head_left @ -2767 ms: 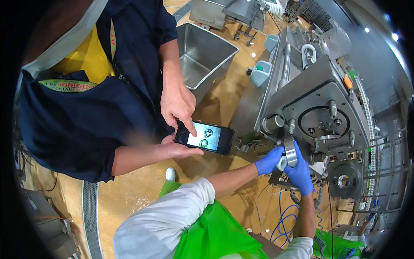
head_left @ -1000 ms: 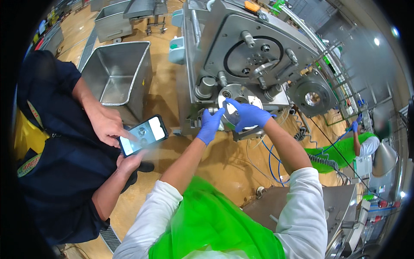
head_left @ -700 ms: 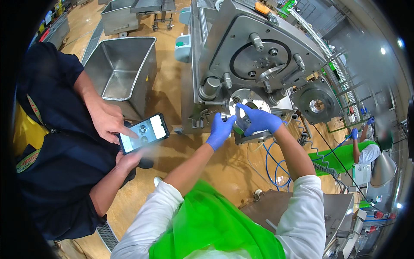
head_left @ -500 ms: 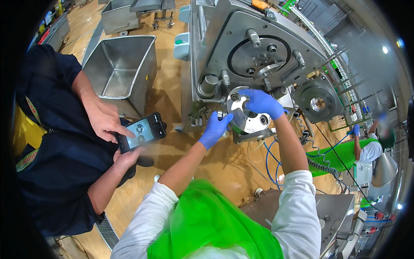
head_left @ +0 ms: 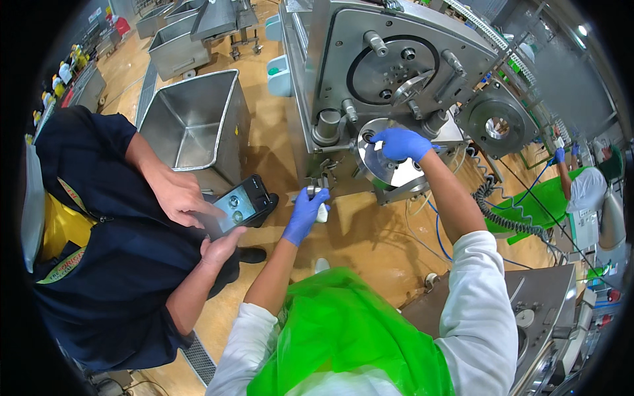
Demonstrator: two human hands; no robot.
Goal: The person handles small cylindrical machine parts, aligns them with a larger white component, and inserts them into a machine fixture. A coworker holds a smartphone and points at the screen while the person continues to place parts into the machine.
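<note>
My left hand (head_left: pixel 305 214), in a blue glove, is closed around a small shiny metal ring-shaped part (head_left: pixel 313 191). A white wad (head_left: pixel 322 212), perhaps cloth or paper, shows beside its fingers. My right hand (head_left: pixel 404 144), also gloved in blue, is over a round steel disc (head_left: pixel 380 166) with holes in it. Its fingers are bent together at the disc's upper left, with a bit of white at the tips that I cannot make out. The disc rests on a support at the front of a steel machine (head_left: pixel 330 66), below its round plate (head_left: pixel 373 66) and protruding posts.
At left, a person in dark clothing (head_left: pixel 112 264) holds a phone (head_left: pixel 241 206) and points at its screen. Behind stands a steel tub cart (head_left: pixel 228 132). A hinged round flange (head_left: pixel 485 132), coiled hose (head_left: pixel 492 214) and another person in a green apron (head_left: pixel 545 204) are at right.
My left hand has drawn away from the disc, down and left, with the metal part. My right hand remains at the disc, fingers more bent. The view has shifted slightly.
</note>
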